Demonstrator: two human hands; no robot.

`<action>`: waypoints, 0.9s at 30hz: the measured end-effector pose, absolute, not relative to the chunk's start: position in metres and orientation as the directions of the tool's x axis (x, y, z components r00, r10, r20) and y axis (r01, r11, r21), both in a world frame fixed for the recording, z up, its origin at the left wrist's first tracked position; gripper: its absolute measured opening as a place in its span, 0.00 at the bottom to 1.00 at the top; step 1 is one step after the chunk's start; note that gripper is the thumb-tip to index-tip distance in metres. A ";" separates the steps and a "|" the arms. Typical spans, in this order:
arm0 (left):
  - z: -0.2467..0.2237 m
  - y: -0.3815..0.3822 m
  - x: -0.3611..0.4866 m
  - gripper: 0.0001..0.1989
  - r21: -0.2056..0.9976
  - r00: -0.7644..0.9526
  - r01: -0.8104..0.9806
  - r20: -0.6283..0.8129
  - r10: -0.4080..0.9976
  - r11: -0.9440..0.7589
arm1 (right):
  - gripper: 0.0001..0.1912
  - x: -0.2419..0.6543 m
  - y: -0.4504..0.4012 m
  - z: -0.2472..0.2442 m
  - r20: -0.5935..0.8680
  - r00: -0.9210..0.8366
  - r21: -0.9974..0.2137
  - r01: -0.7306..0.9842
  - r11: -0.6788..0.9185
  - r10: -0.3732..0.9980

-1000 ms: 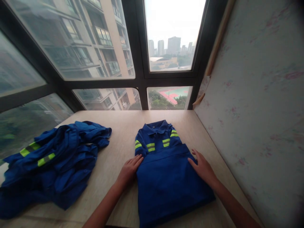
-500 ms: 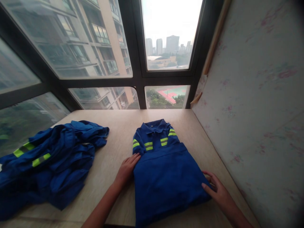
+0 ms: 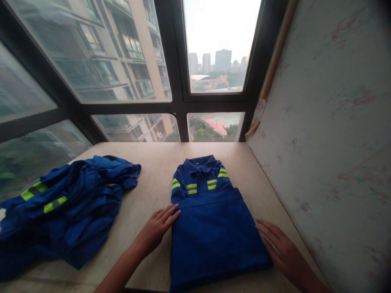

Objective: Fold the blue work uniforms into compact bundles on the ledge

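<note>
A blue work jacket (image 3: 214, 232) with yellow-green and grey reflective stripes lies folded in front of me, its collar pointing at the window. The lower part is folded up over the chest, just below the stripes. My left hand (image 3: 159, 224) rests with its fingertips at the jacket's left edge, fingers stretched out and holding nothing. At the right edge, my right hand (image 3: 276, 244) lies with extended fingers against the side of the fabric. Nothing is gripped in it either.
A crumpled blue garment (image 3: 76, 211) with similar stripes lies on the left of the pale ledge (image 3: 152, 179). Dark window frames (image 3: 179, 108) stand along the back. A wall with flowered paper (image 3: 330, 142) bounds the right side.
My right hand has loosened from the lower right edge, its thumb no longer on top of the cloth. My left hand has shifted slightly down. The jacket's lower edge looks straighter.
</note>
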State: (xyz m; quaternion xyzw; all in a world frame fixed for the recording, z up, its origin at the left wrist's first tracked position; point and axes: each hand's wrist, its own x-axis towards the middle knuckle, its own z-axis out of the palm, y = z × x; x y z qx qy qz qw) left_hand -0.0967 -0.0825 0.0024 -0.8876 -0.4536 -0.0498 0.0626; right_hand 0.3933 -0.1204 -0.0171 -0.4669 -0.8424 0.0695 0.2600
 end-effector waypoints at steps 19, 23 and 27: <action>-0.004 -0.084 -0.081 0.38 0.117 0.632 0.762 0.082 0.771 -0.637 | 0.09 0.226 -0.155 -0.025 0.564 -0.693 -0.083 0.494 0.866 0.449; -0.004 -0.079 -0.085 0.40 0.254 0.597 0.743 0.168 0.784 -0.620 | 0.07 0.230 -0.132 0.031 0.387 -0.740 -0.264 0.482 0.835 0.550; -0.005 -0.074 -0.079 0.30 0.366 0.515 0.735 0.245 0.821 -0.570 | 0.16 0.232 -0.107 0.088 0.267 -0.749 -0.425 0.474 0.771 0.607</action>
